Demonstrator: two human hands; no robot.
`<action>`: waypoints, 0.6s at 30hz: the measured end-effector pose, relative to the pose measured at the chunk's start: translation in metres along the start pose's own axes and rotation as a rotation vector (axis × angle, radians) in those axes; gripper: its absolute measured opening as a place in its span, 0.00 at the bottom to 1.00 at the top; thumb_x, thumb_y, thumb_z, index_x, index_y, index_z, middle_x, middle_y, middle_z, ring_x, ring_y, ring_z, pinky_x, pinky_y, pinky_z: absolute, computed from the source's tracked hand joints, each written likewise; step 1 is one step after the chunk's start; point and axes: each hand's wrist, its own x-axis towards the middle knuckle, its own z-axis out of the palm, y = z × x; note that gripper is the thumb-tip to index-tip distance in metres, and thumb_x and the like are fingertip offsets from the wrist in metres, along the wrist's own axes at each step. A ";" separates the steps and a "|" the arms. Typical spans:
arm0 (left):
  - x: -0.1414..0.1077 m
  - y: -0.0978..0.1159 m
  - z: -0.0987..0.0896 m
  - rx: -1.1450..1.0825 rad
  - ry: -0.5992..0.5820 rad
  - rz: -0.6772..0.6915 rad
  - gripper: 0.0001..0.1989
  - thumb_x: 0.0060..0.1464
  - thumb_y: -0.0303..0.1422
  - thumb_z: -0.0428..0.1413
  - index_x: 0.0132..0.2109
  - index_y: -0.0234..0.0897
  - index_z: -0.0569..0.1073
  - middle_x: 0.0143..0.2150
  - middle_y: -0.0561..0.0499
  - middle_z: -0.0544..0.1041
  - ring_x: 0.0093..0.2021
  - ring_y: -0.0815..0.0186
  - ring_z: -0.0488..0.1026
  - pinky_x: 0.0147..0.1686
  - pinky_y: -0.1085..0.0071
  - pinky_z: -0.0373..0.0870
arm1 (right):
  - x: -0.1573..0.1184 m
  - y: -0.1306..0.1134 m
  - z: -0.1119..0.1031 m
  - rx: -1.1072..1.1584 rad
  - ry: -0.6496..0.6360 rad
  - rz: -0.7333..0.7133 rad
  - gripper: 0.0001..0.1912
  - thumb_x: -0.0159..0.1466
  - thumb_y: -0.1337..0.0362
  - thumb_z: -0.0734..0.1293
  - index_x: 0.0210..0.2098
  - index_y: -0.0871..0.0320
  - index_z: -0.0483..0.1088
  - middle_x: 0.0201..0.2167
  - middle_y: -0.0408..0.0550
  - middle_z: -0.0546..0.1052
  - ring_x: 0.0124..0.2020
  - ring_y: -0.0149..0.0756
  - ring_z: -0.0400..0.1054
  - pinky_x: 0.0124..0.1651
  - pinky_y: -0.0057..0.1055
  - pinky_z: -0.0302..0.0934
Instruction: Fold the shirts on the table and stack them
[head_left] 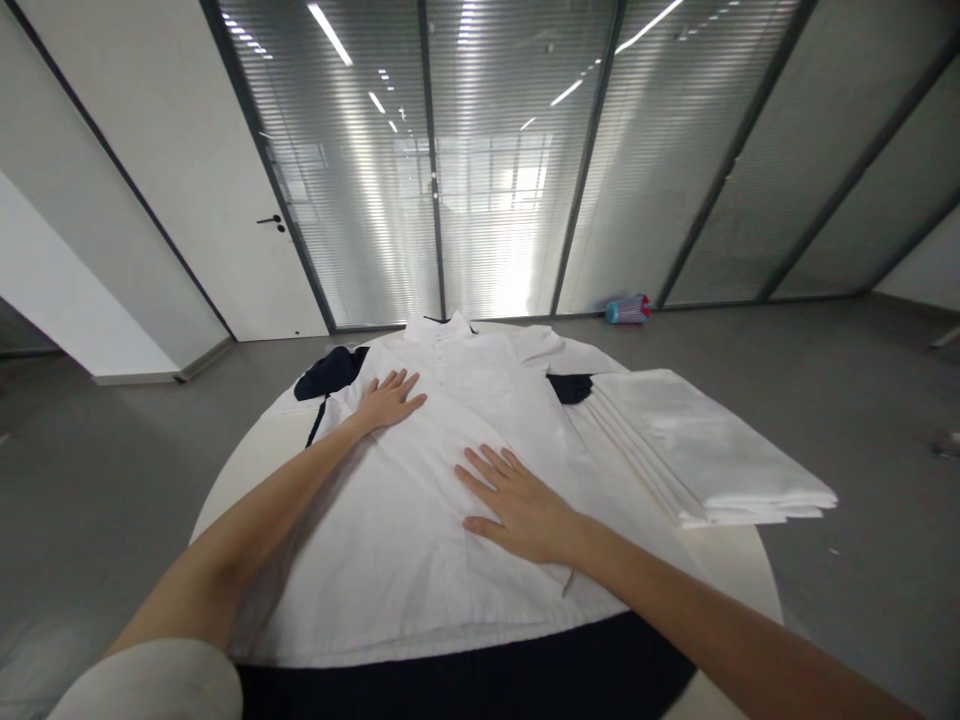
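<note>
A white collared shirt (pixel 442 500) lies spread out on a round white table (pixel 739 570), its collar at the far edge. My left hand (pixel 390 402) rests flat on the upper left part of the shirt, fingers spread. Lower and to the right, my right hand (pixel 521 505) lies on the middle of the shirt, also with its fingers apart. Neither hand holds anything. Dark cloth (pixel 465 685) shows below the shirt's hem, and more dark fabric (pixel 330 372) sticks out at the left sleeve and under the right sleeve.
Folded white cloths (pixel 705 440) are stacked at the table's right, reaching over its edge. A blue and red cylindrical item (pixel 628 309) lies on the grey floor (pixel 847 400) near the glass partition. A white door (pixel 202 180) stands at the left.
</note>
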 end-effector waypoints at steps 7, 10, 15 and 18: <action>-0.010 0.007 -0.004 -0.016 0.109 0.018 0.33 0.65 0.53 0.45 0.69 0.42 0.61 0.73 0.42 0.55 0.73 0.48 0.50 0.67 0.45 0.48 | -0.008 -0.002 -0.001 -0.013 0.031 0.023 0.34 0.73 0.44 0.51 0.71 0.55 0.54 0.73 0.55 0.50 0.73 0.51 0.41 0.72 0.52 0.40; -0.017 0.018 -0.010 -0.040 0.228 0.067 0.26 0.66 0.48 0.46 0.63 0.40 0.70 0.70 0.41 0.62 0.71 0.47 0.55 0.67 0.47 0.52 | -0.005 -0.003 -0.005 -0.042 0.043 0.005 0.33 0.73 0.45 0.53 0.69 0.56 0.59 0.71 0.56 0.55 0.72 0.52 0.46 0.70 0.52 0.44; -0.031 0.050 -0.012 -0.107 0.198 0.183 0.26 0.68 0.49 0.44 0.65 0.43 0.68 0.70 0.45 0.63 0.71 0.50 0.55 0.67 0.50 0.54 | 0.017 0.009 -0.041 -0.144 0.102 -0.037 0.22 0.73 0.52 0.59 0.59 0.57 0.71 0.55 0.54 0.77 0.56 0.45 0.70 0.62 0.44 0.56; -0.039 0.062 -0.008 -0.095 0.098 0.260 0.30 0.66 0.53 0.43 0.69 0.45 0.62 0.73 0.46 0.57 0.72 0.49 0.52 0.68 0.45 0.50 | 0.036 0.045 -0.084 -0.309 0.144 0.142 0.18 0.73 0.61 0.58 0.56 0.55 0.73 0.50 0.54 0.80 0.52 0.46 0.72 0.57 0.43 0.59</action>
